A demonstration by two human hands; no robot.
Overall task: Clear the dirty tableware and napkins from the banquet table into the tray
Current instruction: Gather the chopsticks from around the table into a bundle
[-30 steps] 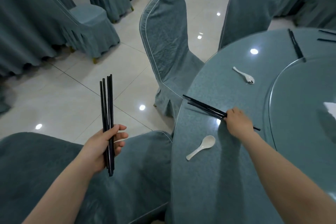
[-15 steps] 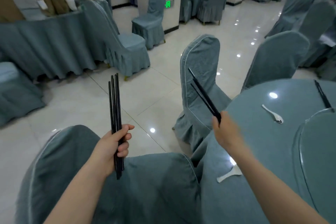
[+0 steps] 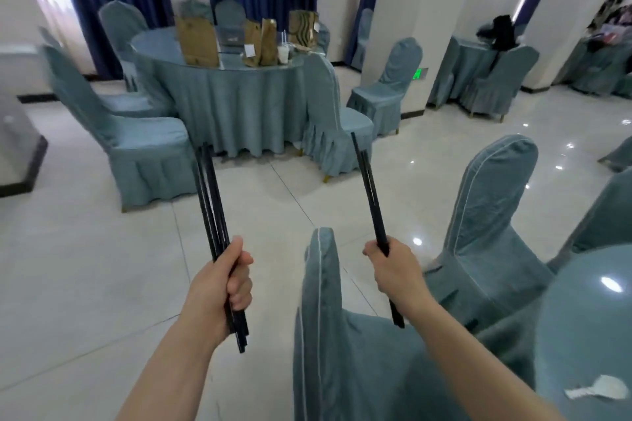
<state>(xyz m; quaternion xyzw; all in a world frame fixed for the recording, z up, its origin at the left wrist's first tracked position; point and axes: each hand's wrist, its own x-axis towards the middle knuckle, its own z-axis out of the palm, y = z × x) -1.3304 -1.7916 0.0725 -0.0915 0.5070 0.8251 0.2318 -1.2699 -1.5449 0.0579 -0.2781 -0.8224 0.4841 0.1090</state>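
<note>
From the head camera, the left hand (image 3: 222, 278) has its fingers wrapped tight round a bundle (image 3: 219, 232) of black chopsticks, held upright, probably so none slip out. The right hand (image 3: 393, 270) grips a pair (image 3: 371, 196) the same way, tips leaning far-left, seemingly ready to join the bundle. A spoon (image 3: 596, 391) lies on the near-right table (image 3: 581, 318), not yet cleared. No tray shows. A chair (image 3: 328, 335) stands between the arms.
</note>
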